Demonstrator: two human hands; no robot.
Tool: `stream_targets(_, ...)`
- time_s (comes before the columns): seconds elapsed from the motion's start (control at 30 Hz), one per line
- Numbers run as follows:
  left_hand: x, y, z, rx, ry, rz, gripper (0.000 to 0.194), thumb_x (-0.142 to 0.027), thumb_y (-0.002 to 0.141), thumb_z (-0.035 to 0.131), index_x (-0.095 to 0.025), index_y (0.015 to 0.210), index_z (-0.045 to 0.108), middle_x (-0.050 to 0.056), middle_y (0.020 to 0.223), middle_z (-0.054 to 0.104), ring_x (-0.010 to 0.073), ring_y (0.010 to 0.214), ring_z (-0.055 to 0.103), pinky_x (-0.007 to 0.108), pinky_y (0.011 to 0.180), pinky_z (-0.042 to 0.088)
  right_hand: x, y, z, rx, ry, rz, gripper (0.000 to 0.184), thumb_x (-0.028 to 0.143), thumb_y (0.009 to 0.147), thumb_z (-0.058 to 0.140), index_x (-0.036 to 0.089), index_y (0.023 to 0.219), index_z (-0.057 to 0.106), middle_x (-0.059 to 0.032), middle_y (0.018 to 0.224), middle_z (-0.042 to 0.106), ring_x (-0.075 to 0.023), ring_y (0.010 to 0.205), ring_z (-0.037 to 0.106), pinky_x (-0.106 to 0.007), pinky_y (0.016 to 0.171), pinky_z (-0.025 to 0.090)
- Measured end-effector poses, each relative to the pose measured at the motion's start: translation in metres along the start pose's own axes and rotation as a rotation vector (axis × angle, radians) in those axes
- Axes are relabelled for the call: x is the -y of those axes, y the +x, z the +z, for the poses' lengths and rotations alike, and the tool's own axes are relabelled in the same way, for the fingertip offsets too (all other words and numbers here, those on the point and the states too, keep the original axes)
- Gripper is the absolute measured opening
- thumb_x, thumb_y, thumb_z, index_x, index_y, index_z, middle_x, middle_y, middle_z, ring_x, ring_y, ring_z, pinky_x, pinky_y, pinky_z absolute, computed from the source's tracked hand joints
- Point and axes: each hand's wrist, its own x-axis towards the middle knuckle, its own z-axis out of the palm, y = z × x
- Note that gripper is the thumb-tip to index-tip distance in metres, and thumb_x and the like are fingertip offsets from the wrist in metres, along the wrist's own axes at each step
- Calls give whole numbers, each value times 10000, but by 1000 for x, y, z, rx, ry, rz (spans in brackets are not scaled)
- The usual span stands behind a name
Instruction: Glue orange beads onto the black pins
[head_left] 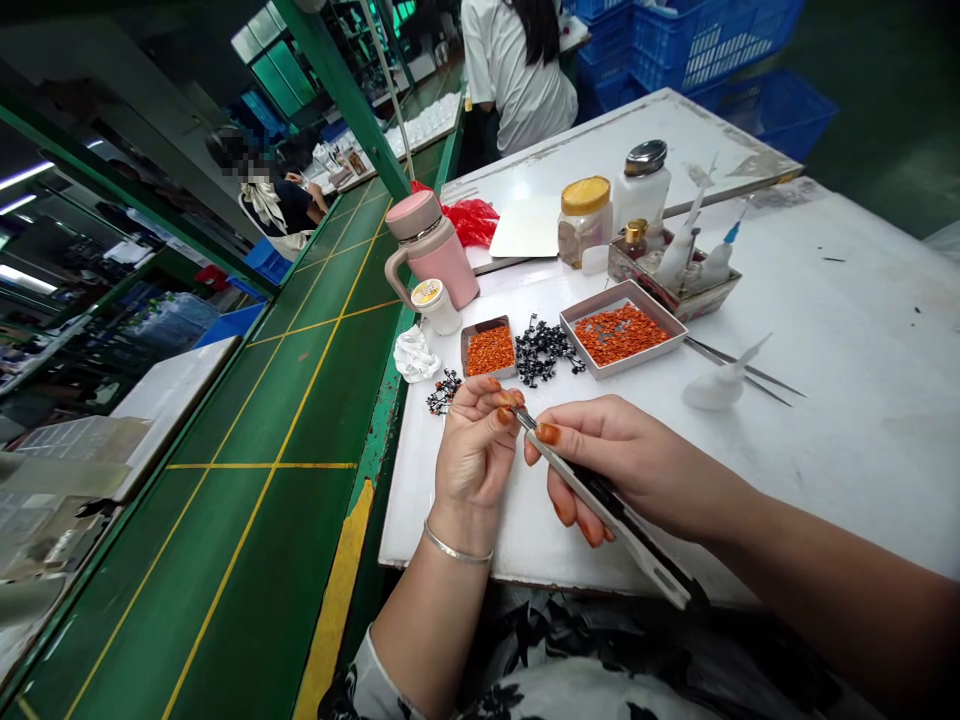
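My left hand (480, 445) is raised over the near edge of the white table, thumb and fingers pinched together. Whatever small piece is between those fingertips is too small to make out. My right hand (611, 460) grips a long, slim utility knife (626, 530) with a pale and black handle. The knife's metal tip meets the fingertips of my left hand. Just beyond the hands are a small box of orange pieces (490, 349), a pile of small black parts (544, 352) and a larger tray of orange pieces (622, 333).
Tweezers (750, 372) and a white squeeze bottle (724, 385) lie at right. Behind stand a pink mug (431, 245), a small white tub (436, 306), jars (585, 222) and a box of bottles (675, 270). A green conveyor belt (247, 510) runs along the left. Other people sit farther back.
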Motion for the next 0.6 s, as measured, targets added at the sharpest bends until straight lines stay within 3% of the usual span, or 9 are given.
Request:
stream_targets(0.2, 0, 1, 3, -10, 18, 6, 370, -117, 523, 856, -193, 805, 630, -30, 703, 634, 56, 704, 615, 132, 664, 524, 3, -1, 0, 34, 328, 123, 216, 253, 963, 378, 122, 907, 541, -23, 538, 579, -64, 328, 456, -112, 314, 342)
stream_targets(0.37, 1, 1, 3, -23, 14, -9, 368, -120, 523, 859, -199, 809, 642, -30, 706, 629, 49, 678, 604, 146, 691, 537, 7, -1, -4, 39, 449, 233, 200, 226, 946, 373, 125, 933, 545, -31, 543, 583, -75, 312, 460, -115, 290, 343)
stream_targets(0.6, 1, 2, 1, -5, 33, 26, 286, -95, 616, 794, -204, 843, 660, -23, 744, 655, 61, 709, 634, 138, 657, 535, 6, 0, 1, -33, 340, 99, 203, 290, 959, 433, 125, 878, 518, -32, 560, 600, -83, 362, 518, -113, 319, 354)
